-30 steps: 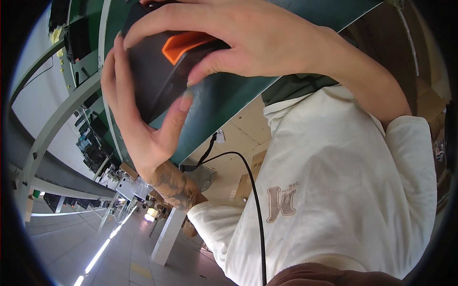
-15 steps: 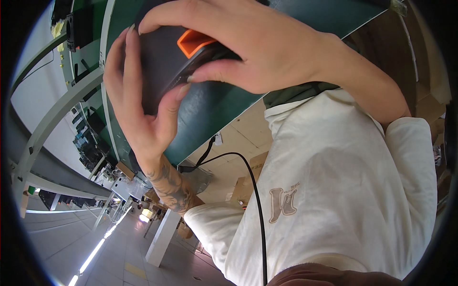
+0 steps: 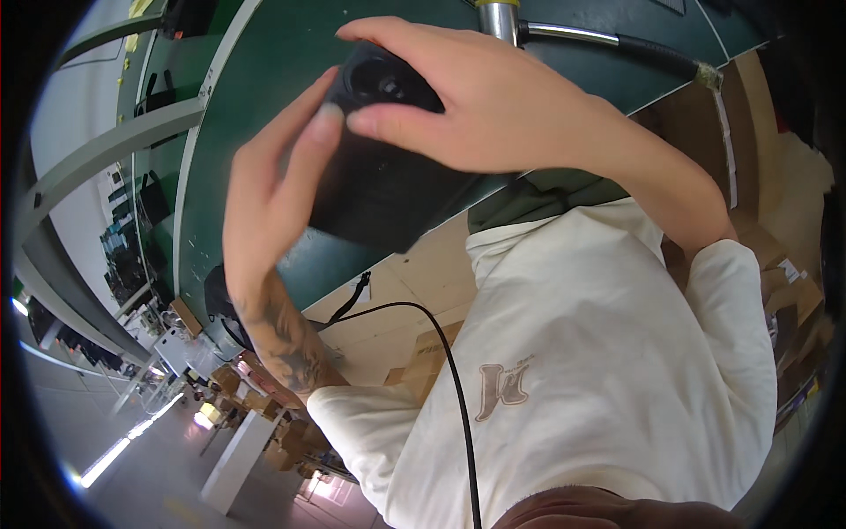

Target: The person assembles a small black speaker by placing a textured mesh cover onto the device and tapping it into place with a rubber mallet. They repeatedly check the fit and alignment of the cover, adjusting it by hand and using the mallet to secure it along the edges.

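A black box-shaped device [image 3: 374, 194] is held up over the green tabletop between both my hands. Its dark flat face slants down toward the table's near edge, and round recessed shapes show at its upper end. My left hand [image 3: 273, 189] grips the left side of that upper end, thumb pressed near the corner. On the other side my right hand [image 3: 467, 106] wraps over the top, with its thumb lying across the face close to my left thumb. The device's far side is hidden behind my fingers, and its exact kind cannot be made out.
Beyond my right hand a hammer [image 3: 573, 33] with a metal and yellow head lies on the green table [image 3: 264, 62]. A grey metal frame [image 3: 123, 150] rises at the left. A black cable [image 3: 463, 397] hangs before my shirt. Cardboard boxes [image 3: 423, 366] are below the table.
The device has been turned, so its dark face and round shapes now show. The orange part seen before is out of sight. The hammer has come into view.
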Available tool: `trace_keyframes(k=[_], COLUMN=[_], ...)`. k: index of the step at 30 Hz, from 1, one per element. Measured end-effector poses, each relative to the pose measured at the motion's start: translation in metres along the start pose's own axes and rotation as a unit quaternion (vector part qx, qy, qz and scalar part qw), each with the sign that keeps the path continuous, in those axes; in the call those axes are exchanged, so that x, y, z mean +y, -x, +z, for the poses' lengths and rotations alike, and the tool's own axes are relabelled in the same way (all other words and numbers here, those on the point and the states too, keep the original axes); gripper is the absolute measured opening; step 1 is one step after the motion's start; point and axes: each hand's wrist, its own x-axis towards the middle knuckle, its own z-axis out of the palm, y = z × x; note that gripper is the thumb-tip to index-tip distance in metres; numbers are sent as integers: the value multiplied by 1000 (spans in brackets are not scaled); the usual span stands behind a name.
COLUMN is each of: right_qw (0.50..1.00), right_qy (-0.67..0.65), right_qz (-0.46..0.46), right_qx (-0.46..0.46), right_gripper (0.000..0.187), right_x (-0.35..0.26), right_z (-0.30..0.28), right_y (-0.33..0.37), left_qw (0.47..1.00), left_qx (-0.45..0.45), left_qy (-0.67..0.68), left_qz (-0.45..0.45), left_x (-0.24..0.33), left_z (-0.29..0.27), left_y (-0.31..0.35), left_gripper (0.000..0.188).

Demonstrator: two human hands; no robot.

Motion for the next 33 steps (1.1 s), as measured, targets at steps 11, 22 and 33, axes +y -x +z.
trace_keyframes(k=[11,22,33], right_qw=[952,939,892], right_qy=[295,314,275], right_qz=[-76,-127,-240], right_qx=[-44,-59,-267], right_gripper=[44,35,33], right_x=[31,24,-49], right_z=[-108,-110,-25], right_y=[36,3,-83], left_qw=[959,913,895], left_qx=[254,303,350], left_qy=[124,-158,-122], left_qz=[14,222,248], left_x=[-74,-71,-74], left_z=[26,95,102], left_y=[0,73,58], left_gripper=[41,42,36])
